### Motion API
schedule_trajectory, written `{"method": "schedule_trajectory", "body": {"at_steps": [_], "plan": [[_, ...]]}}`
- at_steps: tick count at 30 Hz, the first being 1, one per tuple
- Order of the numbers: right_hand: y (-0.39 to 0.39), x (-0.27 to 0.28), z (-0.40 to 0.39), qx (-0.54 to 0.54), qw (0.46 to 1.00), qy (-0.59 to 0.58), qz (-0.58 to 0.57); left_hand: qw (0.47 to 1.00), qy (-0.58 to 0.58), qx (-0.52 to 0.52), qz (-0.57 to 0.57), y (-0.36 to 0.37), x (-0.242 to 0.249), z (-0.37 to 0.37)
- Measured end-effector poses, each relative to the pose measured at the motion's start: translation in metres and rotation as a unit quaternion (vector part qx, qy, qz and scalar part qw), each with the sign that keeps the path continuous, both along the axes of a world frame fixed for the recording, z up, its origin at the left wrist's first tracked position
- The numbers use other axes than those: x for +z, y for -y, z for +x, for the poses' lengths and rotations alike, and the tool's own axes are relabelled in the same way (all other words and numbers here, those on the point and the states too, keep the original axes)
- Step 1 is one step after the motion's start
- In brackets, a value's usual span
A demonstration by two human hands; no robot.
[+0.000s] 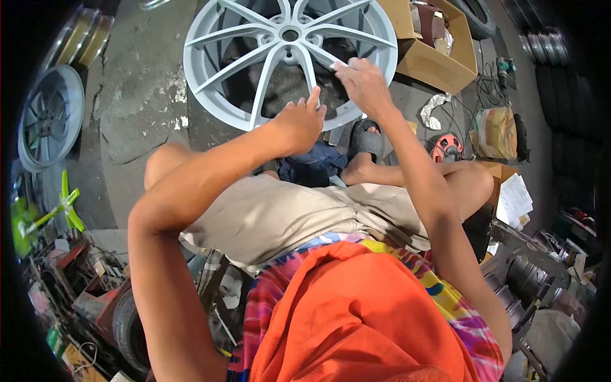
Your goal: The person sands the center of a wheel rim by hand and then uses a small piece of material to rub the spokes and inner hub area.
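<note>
A light grey multi-spoke wheel rim (289, 53) lies in front of me at the top of the view, its hub hole facing up. My left hand (300, 124) is at the near edge of the rim, fingers curled with one pointing up along a lower spoke. My right hand (363, 83) is over the lower right spokes, its fingertips bent together against a spoke. Whether either hand pinches something small cannot be made out. Dark blue cloth (312, 164) lies below the rim, between my feet.
An open cardboard box (439, 60) stands right of the rim. Beyond my right foot lie a red and black round object (447, 148), cables and a brown bag (496, 132). Another wheel (51, 119) stands at the left, above a green fan-like object (69, 202).
</note>
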State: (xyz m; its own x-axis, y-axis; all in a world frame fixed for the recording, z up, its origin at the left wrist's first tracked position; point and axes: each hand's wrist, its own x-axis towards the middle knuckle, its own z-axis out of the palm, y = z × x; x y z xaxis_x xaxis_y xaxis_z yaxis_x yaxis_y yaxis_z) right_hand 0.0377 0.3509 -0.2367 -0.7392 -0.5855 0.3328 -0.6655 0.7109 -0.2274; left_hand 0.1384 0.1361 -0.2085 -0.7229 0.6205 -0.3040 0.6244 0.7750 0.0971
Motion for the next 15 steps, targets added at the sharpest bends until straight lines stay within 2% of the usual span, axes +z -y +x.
{"method": "schedule_trajectory", "body": {"at_steps": [1, 3, 5, 6, 7, 9, 10, 11, 12, 13, 15], "plan": [[0.009, 0.003, -0.005, 0.063, 0.997, 0.039, -0.019, 1.0, -0.003, 0.001, -0.004, 0.009, 0.011, -0.014], [0.02, 0.012, -0.011, 0.07, 0.995, 0.056, -0.039, 0.981, 0.181, 0.065, 0.041, 0.029, 0.043, -0.049], [0.018, 0.014, -0.027, 0.021, 0.994, 0.003, -0.111, 0.979, 0.083, 0.156, 0.103, 0.071, 0.029, -0.063], [0.013, 0.016, -0.038, 0.002, 0.985, 0.031, -0.169, 0.97, 0.073, 0.209, 0.103, 0.086, 0.028, -0.067], [0.005, 0.018, -0.05, -0.061, 0.989, 0.016, -0.134, 0.958, 0.062, 0.261, 0.103, 0.1, 0.027, -0.072], [-0.017, 0.009, -0.085, -0.114, 0.987, 0.014, -0.113, 0.96, 0.035, 0.256, 0.109, 0.126, -0.008, -0.079], [-0.026, 0.004, -0.1, -0.129, 0.988, 0.01, -0.086, 0.944, 0.129, 0.282, 0.115, 0.131, -0.017, -0.081], [-0.03, 0.001, -0.112, -0.143, 0.988, 0.007, -0.06, 0.918, 0.221, 0.306, 0.121, 0.134, -0.024, -0.081], [-0.032, -0.005, -0.122, -0.14, 0.988, 0.008, -0.061, 0.842, 0.318, 0.382, 0.21, 0.132, -0.034, -0.078], [-0.032, -0.01, -0.128, -0.144, 0.987, 0.054, -0.035, 0.841, 0.319, 0.385, 0.208, 0.121, -0.039, -0.07], [-0.026, -0.014, -0.13, -0.146, 0.984, 0.099, -0.011, 0.668, 0.336, 0.521, 0.413, 0.09, -0.044, -0.055]]}}
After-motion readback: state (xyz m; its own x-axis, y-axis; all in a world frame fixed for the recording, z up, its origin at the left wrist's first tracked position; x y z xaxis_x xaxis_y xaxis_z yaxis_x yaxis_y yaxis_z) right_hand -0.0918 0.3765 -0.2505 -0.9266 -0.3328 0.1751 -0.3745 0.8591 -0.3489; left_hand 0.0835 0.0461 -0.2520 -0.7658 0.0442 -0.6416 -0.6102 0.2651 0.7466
